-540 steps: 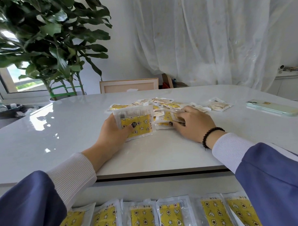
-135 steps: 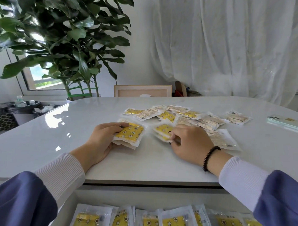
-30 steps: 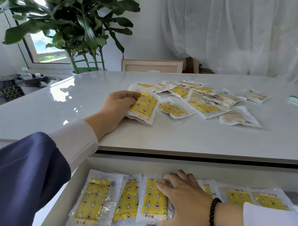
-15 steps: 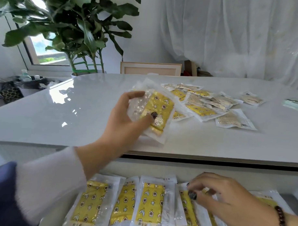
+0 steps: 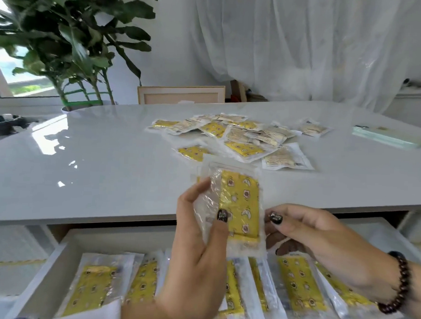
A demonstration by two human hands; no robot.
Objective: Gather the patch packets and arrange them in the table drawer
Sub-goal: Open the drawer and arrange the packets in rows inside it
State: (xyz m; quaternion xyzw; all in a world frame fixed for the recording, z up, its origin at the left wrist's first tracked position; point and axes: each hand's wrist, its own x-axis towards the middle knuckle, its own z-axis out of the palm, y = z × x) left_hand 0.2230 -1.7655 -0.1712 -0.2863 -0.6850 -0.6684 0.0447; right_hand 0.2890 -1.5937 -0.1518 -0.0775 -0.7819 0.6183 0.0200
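Note:
My left hand [image 5: 196, 249] grips a small stack of clear packets with yellow patches [image 5: 239, 203], held upright over the open table drawer [image 5: 46, 261]. My right hand [image 5: 321, 244] pinches the stack's right edge between thumb and curled fingers. Several yellow patch packets [image 5: 298, 286] lie in a row inside the drawer, partly hidden by my hands. A loose pile of several more packets [image 5: 241, 136] is spread on the white tabletop [image 5: 97, 160] beyond the held stack.
A phone [image 5: 389, 138] lies at the table's far right. A large potted plant [image 5: 72, 47] stands at the back left, a wooden frame [image 5: 180, 95] behind the table, white curtains [image 5: 304, 43] at the back.
My left hand has lifted the packet stack off the table and brought it toward me over the drawer. My right hand has come up out of the drawer and taken hold of the stack's edge.

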